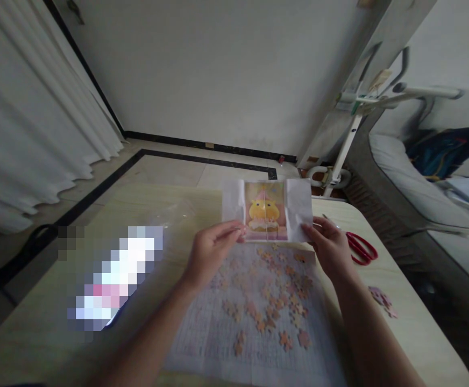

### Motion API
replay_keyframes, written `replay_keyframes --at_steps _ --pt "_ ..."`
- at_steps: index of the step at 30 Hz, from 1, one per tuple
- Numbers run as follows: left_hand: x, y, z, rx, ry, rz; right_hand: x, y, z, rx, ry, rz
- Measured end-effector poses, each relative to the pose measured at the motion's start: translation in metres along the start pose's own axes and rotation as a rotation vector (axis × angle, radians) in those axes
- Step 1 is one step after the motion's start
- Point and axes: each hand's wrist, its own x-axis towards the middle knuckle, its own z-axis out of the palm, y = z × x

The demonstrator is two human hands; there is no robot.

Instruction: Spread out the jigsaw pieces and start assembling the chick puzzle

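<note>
While the left grip [212,248] pinched a white sheet [298,201] at lower left, the right grip [331,246] pinched its lower right, a yellow cartoon figure [264,208] printed between them. Nearer than both grips, puzzle pieces [272,312] lay on printed paper [202,333]; red-handled scissors [362,249] rested on the counter [416,344] beside the right grip.

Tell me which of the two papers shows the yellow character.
The smaller sheet, held up between the left hand and right hand; the larger sheet lies on the table under scattered puzzle pieces.
</note>
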Motion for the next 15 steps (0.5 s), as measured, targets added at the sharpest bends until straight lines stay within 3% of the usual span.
replay_keyframes --at_steps 15 --pt "-0.0009 0.0067 0.0019 0.031 0.034 0.016 -0.0031 -0.0004 -0.0003 0.03 -0.054 0.02"
